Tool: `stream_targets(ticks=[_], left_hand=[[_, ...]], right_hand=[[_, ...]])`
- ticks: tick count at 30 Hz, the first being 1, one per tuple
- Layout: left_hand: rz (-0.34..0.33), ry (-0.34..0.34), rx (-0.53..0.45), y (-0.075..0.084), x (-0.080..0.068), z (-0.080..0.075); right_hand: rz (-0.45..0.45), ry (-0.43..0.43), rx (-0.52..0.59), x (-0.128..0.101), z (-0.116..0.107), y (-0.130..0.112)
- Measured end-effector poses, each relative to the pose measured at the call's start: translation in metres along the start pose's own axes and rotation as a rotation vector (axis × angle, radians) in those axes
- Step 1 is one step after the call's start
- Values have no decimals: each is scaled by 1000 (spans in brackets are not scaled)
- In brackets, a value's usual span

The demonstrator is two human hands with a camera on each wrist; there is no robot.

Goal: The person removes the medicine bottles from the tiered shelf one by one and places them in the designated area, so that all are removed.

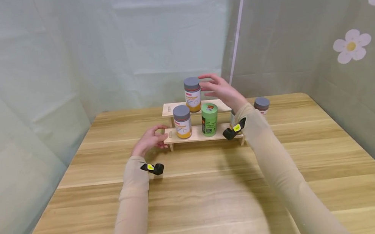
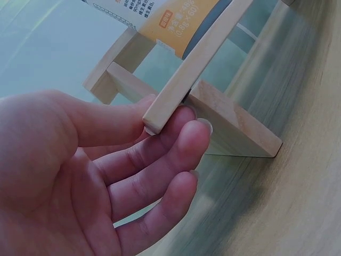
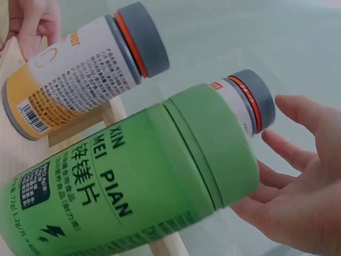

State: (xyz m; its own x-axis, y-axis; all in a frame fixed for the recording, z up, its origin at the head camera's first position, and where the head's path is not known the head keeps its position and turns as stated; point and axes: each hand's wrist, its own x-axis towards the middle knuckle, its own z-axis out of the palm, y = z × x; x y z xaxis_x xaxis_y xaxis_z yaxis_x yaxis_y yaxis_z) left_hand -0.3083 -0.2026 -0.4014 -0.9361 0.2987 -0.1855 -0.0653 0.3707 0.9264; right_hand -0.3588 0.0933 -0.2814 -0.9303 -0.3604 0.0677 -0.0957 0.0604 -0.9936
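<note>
A wooden table (image 1: pixel 195 192) is seen with a small two-step wooden shelf (image 1: pixel 194 135) set on it near the far edge; on the lower step a grey-capped bottle with an orange label (image 1: pixel 182 121) is stood upright beside a green bottle (image 1: pixel 210 119), just apart from it; on the upper step a second grey-capped bottle (image 1: pixel 192 94) is stood upright, behind and between those two; a further grey-capped bottle (image 1: pixel 261 105) is partly hidden behind the right forearm, to the right of the shelf; the right hand (image 1: pixel 220 89) is held open with fingers spread and nothing grasped, just beside the bottle on the upper step, and contact cannot be told; the left hand (image 1: pixel 149 140) is laid at the left end of the lower step, its loosely bent fingers (image 2: pixel 181 141) touching the board's end from below, with nothing gripped
</note>
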Motion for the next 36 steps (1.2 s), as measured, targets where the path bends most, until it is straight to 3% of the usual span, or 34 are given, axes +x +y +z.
stream_targets(ticks=[15,26,36], left_hand=[[7,-4,-11,1,-2,2],[18,-10,-11,2,4,6],[21,-28,-19,5,7,8]], right_hand=[[64,-82,-24,17,15,2],[104,-39,-21,25,21,-1],[79,-28,-21,23,15,0]])
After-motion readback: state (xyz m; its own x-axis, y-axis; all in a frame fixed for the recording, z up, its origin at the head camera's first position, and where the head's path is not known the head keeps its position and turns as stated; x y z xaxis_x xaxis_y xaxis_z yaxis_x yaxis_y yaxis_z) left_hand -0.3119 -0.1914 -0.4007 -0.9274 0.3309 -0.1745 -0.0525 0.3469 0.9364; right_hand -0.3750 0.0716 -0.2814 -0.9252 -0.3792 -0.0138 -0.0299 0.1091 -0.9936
